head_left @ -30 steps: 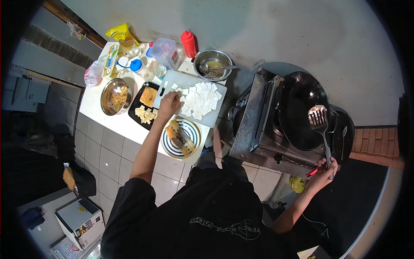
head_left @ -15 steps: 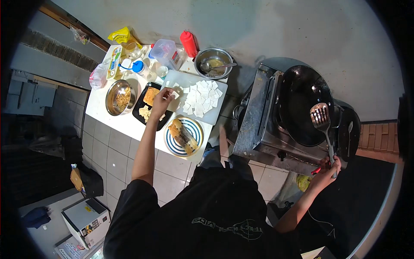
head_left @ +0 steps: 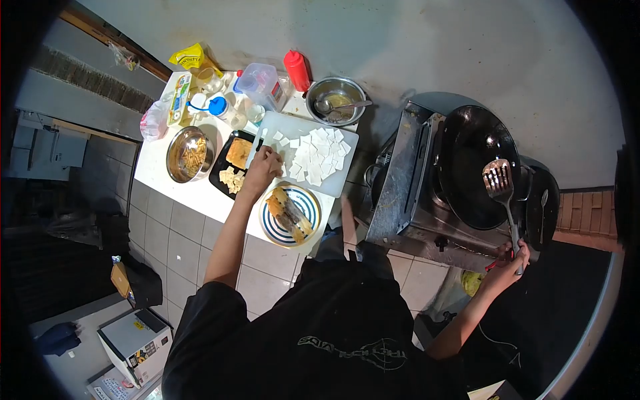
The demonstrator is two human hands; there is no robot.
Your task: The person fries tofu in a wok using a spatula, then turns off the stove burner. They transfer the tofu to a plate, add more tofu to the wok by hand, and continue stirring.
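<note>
My left hand (head_left: 264,169) has its fingers bent down at the left edge of a pale cutting board (head_left: 345,180), beside the black tray. What lies under the fingertips is hidden. Many flat white squares (head_left: 317,153) lie spread over the board. The black tray (head_left: 220,179) holds a browned block (head_left: 239,153) and pale yellowish pieces (head_left: 231,179). My right hand (head_left: 514,259) is closed round the handle of a slotted spatula (head_left: 498,179), whose head is over the dark wok (head_left: 467,160) on the stove.
A striped plate (head_left: 311,230) with a browned roll sits at the table's front. Metal bowls (head_left: 180,162) stand left and at the back, one with a ladle (head_left: 325,105). A red squeeze bottle (head_left: 296,71) and plastic tub (head_left: 260,85) line the back. A gap separates table and stove (head_left: 390,200).
My left hand has moved down and slightly right, from above the tray and board edge to lower on the board's left side. My right hand keeps the spatula over the wok.
</note>
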